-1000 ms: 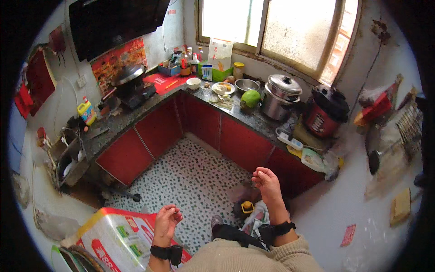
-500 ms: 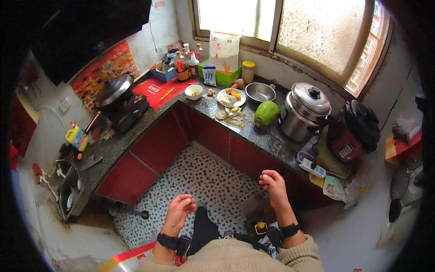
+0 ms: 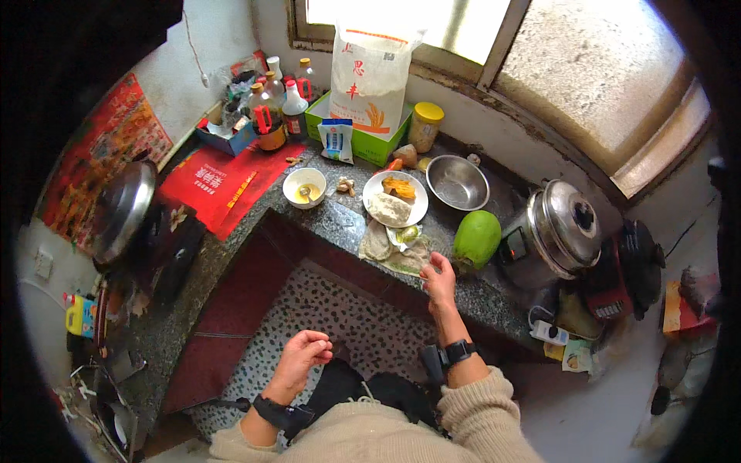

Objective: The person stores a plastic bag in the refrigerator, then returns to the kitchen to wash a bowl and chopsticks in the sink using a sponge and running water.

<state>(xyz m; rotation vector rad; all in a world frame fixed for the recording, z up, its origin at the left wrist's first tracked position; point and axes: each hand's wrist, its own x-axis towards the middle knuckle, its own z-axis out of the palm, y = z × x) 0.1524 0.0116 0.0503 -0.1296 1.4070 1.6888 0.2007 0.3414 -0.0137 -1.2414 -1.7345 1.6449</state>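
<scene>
Over the floor, my left hand is held with its fingers bent together towards the thumb, with nothing to be seen in it. My right hand reaches to the counter's front edge, empty, its fingers slightly bent and apart. Nearest to it are a crumpled cloth and a smooth green papaya-like fruit. A small wrapped green item rests on the cloth. Behind lies a white plate with a pale block and orange pieces.
A white bowl with a spoon, garlic cloves and a steel basin stand on the granite counter. To the right are a steel pot and a rice cooker. A lidded wok, bottles and a rice bag stand farther back.
The view has moved closer to the counter. My right hand has gone forward and left, up to the counter edge by the cloth and green fruit. My left hand stays low, fingers bent.
</scene>
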